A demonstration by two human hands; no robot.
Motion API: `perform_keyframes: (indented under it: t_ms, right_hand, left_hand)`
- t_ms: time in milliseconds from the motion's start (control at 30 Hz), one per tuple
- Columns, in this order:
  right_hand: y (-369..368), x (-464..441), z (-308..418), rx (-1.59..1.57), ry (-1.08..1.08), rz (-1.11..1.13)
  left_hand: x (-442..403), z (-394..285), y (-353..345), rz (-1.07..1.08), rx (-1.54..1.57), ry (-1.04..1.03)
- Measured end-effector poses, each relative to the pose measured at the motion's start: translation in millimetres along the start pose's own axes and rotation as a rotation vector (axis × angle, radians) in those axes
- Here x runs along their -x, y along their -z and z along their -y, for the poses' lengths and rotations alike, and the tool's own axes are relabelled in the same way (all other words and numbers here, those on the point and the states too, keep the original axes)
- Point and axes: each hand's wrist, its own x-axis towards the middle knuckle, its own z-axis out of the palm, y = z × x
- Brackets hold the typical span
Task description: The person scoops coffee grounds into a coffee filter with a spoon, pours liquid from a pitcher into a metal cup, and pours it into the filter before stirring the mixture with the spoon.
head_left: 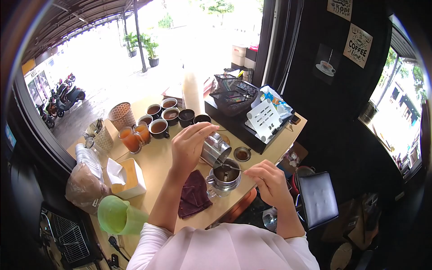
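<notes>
My left hand (191, 141) is closed round a steel milk pitcher (209, 150), tilted with its mouth low over a metal coffee dripper (230, 182). The dripper sits on a clear glass mug (211, 191) near the table's front edge. A thin spoon (235, 168) reaches into the dripper from the right, its handle pinched in my right hand (266, 180). Dark contents show inside the dripper; the flow from the pitcher is hard to make out. A small round metal dish (242, 154) lies just behind it. The maroon cloth (194, 195) lies to the left of the mug.
Several filled cups (158, 128) and two glass mugs of orange-brown drink (130, 139) stand at the back left. A tissue box (135, 180) and green jug (114, 216) are on the left. The black cash drawer (252, 139) and card stand (264, 120) occupy the right; a stool (317, 200) stands beyond.
</notes>
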Motion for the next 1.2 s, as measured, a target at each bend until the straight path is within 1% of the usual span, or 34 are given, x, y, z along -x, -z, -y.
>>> perform_keyframes:
  t_ms: [100,200,300,400,500,600,700,800,900,1000,1100,1200]
  right_hand:
    - [0.7,1.2,-1.9,-0.04,-0.004,-0.03]
    - [0.4,0.3,-2.3,0.026,-0.022,-0.054]
    - [-1.3,1.0,-1.6,-0.058,-0.001,-0.017]
    - [1.0,1.8,-3.2,-0.009,-0.036,-0.059]
    - [-0.1,-3.0,1.5,0.03,0.011,-0.047]
    - [-1.3,1.7,-1.3,-0.03,0.013,-0.031]
    - [-1.1,-0.1,-2.1,0.033,0.015,-0.068]
    - [-1.5,0.5,-0.7,-0.004,0.038,-0.004]
    - [-0.3,-1.3,0.4,-0.006,0.041,-0.068]
    - [-1.6,-1.8,1.1,0.059,0.031,-0.046]
    - [0.4,0.1,3.2,-0.019,0.022,-0.019]
    - [-2.6,-1.5,2.1,0.052,0.014,-0.075]
  left_hand:
    - [0.0,0.4,0.2,0.007,-0.006,-0.016]
    - [-0.1,-0.7,0.6,0.015,-0.004,-0.031]
    - [-1.0,-0.9,1.0,0.016,-0.008,-0.054]
    - [-1.0,-0.1,0.2,0.01,-0.007,-0.065]
    - [0.3,0.9,-0.8,0.013,-0.011,-0.069]
    - [-0.3,1.2,-0.4,0.013,-0.02,-0.083]
    - [-1.3,0.7,0.6,0.005,-0.042,-0.106]
    - [-2.0,0.9,1.0,0.001,-0.058,-0.123]
    - [-2.4,0.9,1.5,-0.002,-0.066,-0.13]
    - [-1.9,0.6,1.6,0.003,-0.066,-0.13]
    - [-2.0,0.9,1.7,0.001,-0.068,-0.135]
    - [-2.2,0.9,2.0,-0.003,-0.074,-0.14]
